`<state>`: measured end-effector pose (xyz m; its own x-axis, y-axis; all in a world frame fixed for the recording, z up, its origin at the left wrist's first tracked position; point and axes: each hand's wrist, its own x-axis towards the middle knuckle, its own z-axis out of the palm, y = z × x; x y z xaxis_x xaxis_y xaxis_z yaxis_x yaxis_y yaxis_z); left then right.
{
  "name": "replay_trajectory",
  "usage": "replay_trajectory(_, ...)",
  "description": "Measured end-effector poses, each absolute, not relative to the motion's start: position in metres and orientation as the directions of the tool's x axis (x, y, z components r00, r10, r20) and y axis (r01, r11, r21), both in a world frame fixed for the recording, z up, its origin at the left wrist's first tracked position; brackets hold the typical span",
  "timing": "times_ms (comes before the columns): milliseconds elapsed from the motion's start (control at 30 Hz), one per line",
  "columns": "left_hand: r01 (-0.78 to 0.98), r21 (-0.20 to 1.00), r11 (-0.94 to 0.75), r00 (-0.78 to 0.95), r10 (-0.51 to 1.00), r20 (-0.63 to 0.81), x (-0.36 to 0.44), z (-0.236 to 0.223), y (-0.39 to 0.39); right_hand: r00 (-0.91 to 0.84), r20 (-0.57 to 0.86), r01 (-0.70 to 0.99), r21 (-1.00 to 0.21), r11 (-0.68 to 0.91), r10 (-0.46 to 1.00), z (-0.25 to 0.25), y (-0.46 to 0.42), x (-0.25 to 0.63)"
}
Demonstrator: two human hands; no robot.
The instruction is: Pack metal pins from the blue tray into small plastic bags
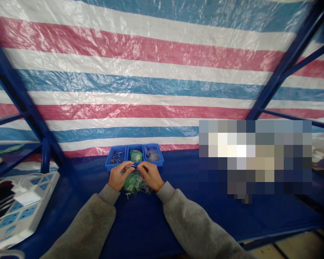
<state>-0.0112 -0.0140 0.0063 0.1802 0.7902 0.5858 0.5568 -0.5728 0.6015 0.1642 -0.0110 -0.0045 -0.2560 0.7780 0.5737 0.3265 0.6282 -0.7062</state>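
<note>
My left hand (120, 175) and my right hand (150, 175) meet in front of a blue plastic tray (134, 158) with three compartments. Their fingertips pinch a small thin metal piece between them, too small to make out well. Under my hands lies a loose heap of green-sleeved metal pins (133, 184). The tray's left compartment holds short metal pins (116, 157), the middle one green pieces (136, 155), and the right one something in clear plastic (152, 154). Grey sleeves cover both forearms.
Blue cloth covers the work surface (162, 216). A white and blue power strip (21, 208) with plugs and white cables lies at the left. A blue metal frame (21, 104) and a striped tarpaulin (140, 79) stand behind. A pixelated patch (255, 160) hides the area to the right.
</note>
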Motion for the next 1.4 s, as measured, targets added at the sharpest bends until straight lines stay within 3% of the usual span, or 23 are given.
replay_trajectory(200,0.598,0.559,-0.574,0.23,0.791,0.567,-0.0074,0.014,-0.0192,-0.25,0.497,0.3,-0.776,0.554,0.831,-0.007,-0.0099,0.1632)
replay_trajectory(367,0.573,0.613,-0.544,0.213,0.821,0.53,-0.0085,0.0103,-0.0202,-0.292,0.513,0.218,-0.786,0.579,0.807,-0.0067,-0.0112,0.1622)
replay_trajectory(700,0.504,0.669,-0.546,0.207,0.828,0.521,-0.0075,0.0095,-0.0179,-0.289,0.514,0.318,-0.744,0.587,0.808,-0.0067,-0.0102,0.1631)
replay_trajectory(1100,0.687,0.518,-0.509,0.163,0.804,0.572,-0.0117,0.0091,-0.018,-0.3,0.525,0.319,-0.732,0.603,0.796,-0.0053,-0.0131,0.1616)
replay_trajectory(1400,0.578,0.512,-0.635,0.194,0.716,0.67,-0.0096,0.0071,-0.0173,-0.258,0.515,0.328,-0.749,0.575,0.818,-0.0066,-0.0122,0.1613)
